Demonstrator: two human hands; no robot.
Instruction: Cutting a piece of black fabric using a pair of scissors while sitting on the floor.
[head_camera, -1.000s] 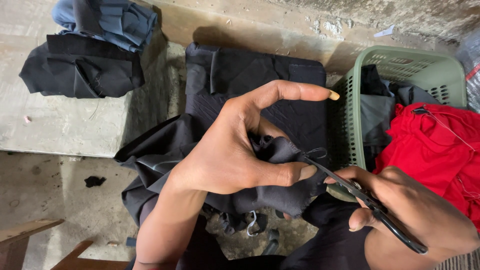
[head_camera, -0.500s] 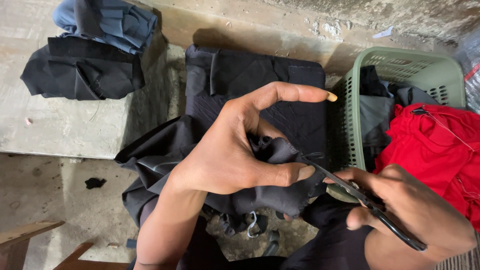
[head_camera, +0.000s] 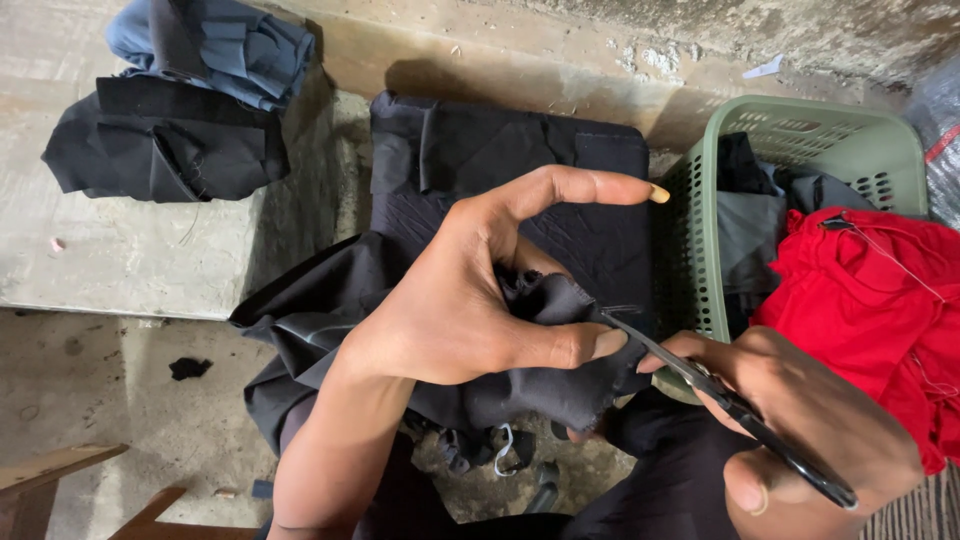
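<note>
We are pinching the black cloth (head_camera: 560, 345) tight in our left hand (head_camera: 470, 300) so our right hand (head_camera: 800, 430), gripping the scissors (head_camera: 720, 395), can snip.

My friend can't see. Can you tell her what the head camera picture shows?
A left hand pinches a bunched black cloth while the right hand holds thin black snips with the tip at the cloth. A green basket with red fabric stands to the right; more folded dark clothes lie on the concrete.
</note>
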